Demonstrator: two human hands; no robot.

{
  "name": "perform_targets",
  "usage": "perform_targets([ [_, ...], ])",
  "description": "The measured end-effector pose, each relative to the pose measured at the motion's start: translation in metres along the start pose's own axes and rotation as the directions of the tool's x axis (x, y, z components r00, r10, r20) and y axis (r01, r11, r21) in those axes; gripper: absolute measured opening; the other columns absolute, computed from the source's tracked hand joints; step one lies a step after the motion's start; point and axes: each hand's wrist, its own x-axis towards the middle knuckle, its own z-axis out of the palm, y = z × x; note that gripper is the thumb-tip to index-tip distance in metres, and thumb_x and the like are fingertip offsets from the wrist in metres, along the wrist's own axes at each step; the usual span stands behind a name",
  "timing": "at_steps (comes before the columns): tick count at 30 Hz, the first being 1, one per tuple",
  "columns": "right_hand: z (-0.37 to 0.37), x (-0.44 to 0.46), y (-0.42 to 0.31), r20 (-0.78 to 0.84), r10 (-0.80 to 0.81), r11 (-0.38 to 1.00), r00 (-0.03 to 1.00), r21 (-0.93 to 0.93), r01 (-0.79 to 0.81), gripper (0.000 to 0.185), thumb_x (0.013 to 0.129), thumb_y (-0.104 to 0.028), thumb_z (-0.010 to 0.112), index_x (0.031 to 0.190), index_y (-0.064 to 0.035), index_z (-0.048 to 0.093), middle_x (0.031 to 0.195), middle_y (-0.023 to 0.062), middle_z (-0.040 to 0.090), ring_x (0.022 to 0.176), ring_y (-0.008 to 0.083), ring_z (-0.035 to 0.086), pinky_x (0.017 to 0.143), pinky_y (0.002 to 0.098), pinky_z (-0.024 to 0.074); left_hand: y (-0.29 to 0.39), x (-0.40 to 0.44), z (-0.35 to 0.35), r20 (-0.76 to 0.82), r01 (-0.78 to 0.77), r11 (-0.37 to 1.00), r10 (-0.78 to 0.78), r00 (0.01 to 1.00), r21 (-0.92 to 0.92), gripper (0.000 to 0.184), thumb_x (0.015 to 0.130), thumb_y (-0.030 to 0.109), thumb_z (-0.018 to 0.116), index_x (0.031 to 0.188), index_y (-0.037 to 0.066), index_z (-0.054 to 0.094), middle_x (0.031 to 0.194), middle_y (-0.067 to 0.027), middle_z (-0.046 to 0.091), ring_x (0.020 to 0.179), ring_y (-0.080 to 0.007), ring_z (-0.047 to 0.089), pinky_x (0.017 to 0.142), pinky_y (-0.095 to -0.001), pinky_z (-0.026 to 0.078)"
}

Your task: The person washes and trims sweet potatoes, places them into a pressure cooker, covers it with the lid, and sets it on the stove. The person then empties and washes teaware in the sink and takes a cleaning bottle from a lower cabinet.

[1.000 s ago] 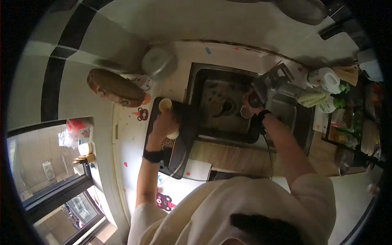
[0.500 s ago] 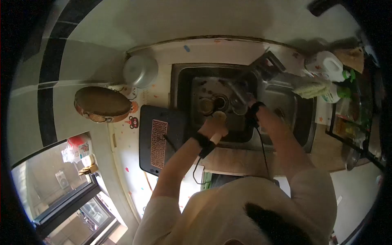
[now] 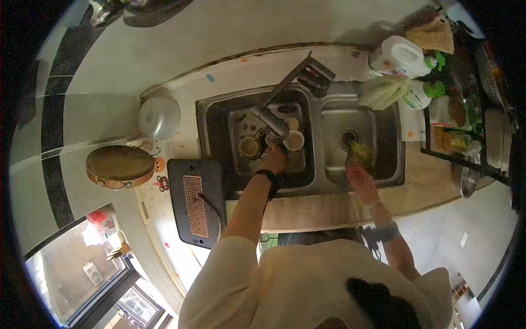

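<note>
My left hand (image 3: pixel 274 160) reaches into the left sink basin (image 3: pixel 312 170), just below the dark faucet head (image 3: pixel 272 125). Its fingertips are partly hidden, so I cannot tell whether they grip anything. Round cups or jars stand around it: one (image 3: pixel 250 147) to the left, a pale-rimmed one (image 3: pixel 294 140) to the right, and another (image 3: pixel 290 124) behind that. Over the right basin (image 3: pixel 334 112), my right hand (image 3: pixel 361 181) is closed on a blurred yellow-green sponge or cloth (image 3: pixel 360 153) beside the drain (image 3: pixel 348 139).
A black board (image 3: pixel 211 181) lies left of the sink. Beyond it are a round pan (image 3: pixel 120 166) and a translucent bowl (image 3: pixel 159 117). Behind the right basin stand white bottles (image 3: pixel 402 56) and a pale green cloth (image 3: pixel 386 92). A dark rack (image 3: pixel 457 156) holds items at the far right.
My right hand has left the faucet area for the right basin, where it now holds the yellow-green sponge or cloth. The faucet head has swung over the cups. My view has shifted right.
</note>
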Motion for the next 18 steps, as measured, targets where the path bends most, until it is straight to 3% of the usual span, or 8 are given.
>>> perform_targets([
  [4, -0.011, -0.016, 0.057, -0.028, 0.052, 0.983, 0.998, 0.178, -0.046, 0.026, 0.088, -0.02, 0.055, 0.107, -0.0034, 0.052, 0.09, -0.0006, 0.054, 0.08, 0.0088, 0.05, 0.07, 0.023, 0.0426, 0.003, -0.005, 0.005, 0.004, -0.063, 0.991, 0.064, 0.998, -0.122, 0.027, 0.073, 0.03, 0.062, 0.076, 0.002, 0.06, 0.075, -0.0128, 0.058, 0.073, -0.0262, 0.057, 0.062, -0.0398, 0.045],
  [8, -0.004, -0.026, 0.052, 0.052, -0.08, 0.992, 0.995, 0.1, 0.074, 0.022, 0.086, -0.015, 0.056, 0.105, -0.0036, 0.052, 0.089, -0.0002, 0.054, 0.082, 0.0093, 0.051, 0.072, 0.024, 0.043, 0.005, -0.014, -0.004, 0.054, -0.13, 0.947, 0.153, 0.987, -0.293, 0.028, 0.074, 0.03, 0.062, 0.075, 0.002, 0.059, 0.072, -0.0119, 0.057, 0.07, -0.0249, 0.056, 0.06, -0.0381, 0.044],
  [11, 0.0, -0.026, 0.035, 0.114, -0.078, 0.982, 0.99, 0.183, 0.056, 0.022, 0.086, -0.014, 0.056, 0.105, -0.0043, 0.052, 0.088, -0.0001, 0.055, 0.082, 0.0095, 0.051, 0.073, 0.0251, 0.0436, 0.003, -0.02, -0.006, 0.051, -0.158, 0.925, 0.187, 0.981, -0.346, 0.029, 0.075, 0.031, 0.062, 0.074, 0.002, 0.057, 0.069, -0.0112, 0.056, 0.069, -0.024, 0.055, 0.059, -0.0368, 0.044],
  [14, -0.005, -0.034, 0.01, 0.072, -0.14, 0.956, 0.988, -0.249, 0.153, 0.018, 0.086, -0.012, 0.056, 0.103, -0.0053, 0.053, 0.088, 0.0001, 0.055, 0.083, 0.0094, 0.052, 0.073, 0.0245, 0.0444, -0.009, -0.015, 0.01, -0.07, -0.237, 0.932, 0.226, 0.971, -0.274, 0.03, 0.076, 0.032, 0.062, 0.073, 0.002, 0.056, 0.067, -0.0106, 0.055, 0.067, -0.0231, 0.054, 0.057, -0.0355, 0.044],
  [16, -0.014, -0.039, 0.012, 0.081, -0.151, 0.982, 0.985, -0.103, 0.159, 0.021, 0.082, -0.014, 0.06, 0.101, -0.005, 0.056, 0.089, 0.0024, 0.059, 0.083, 0.0123, 0.055, 0.075, 0.0271, 0.0457, -0.021, -0.01, 0.018, -0.202, -0.281, 0.949, 0.251, 0.947, -0.142, 0.031, 0.077, 0.032, 0.062, 0.072, 0.002, 0.056, 0.065, -0.0101, 0.055, 0.066, -0.0224, 0.054, 0.057, -0.0347, 0.044],
  [18, -0.022, -0.042, 0.028, 0.084, -0.142, 0.99, 0.986, 0.0, 0.143, 0.023, 0.08, -0.013, 0.063, 0.101, -0.0054, 0.057, 0.09, 0.0035, 0.061, 0.083, 0.014, 0.056, 0.076, 0.0289, 0.0462, -0.022, -0.022, 0.017, -0.285, -0.189, 0.982, 0.186, 0.94, 0.017, 0.028, 0.077, 0.03, 0.062, 0.072, 0.002, 0.056, 0.064, -0.0108, 0.055, 0.064, -0.0231, 0.054, 0.056, -0.0345, 0.044],
])
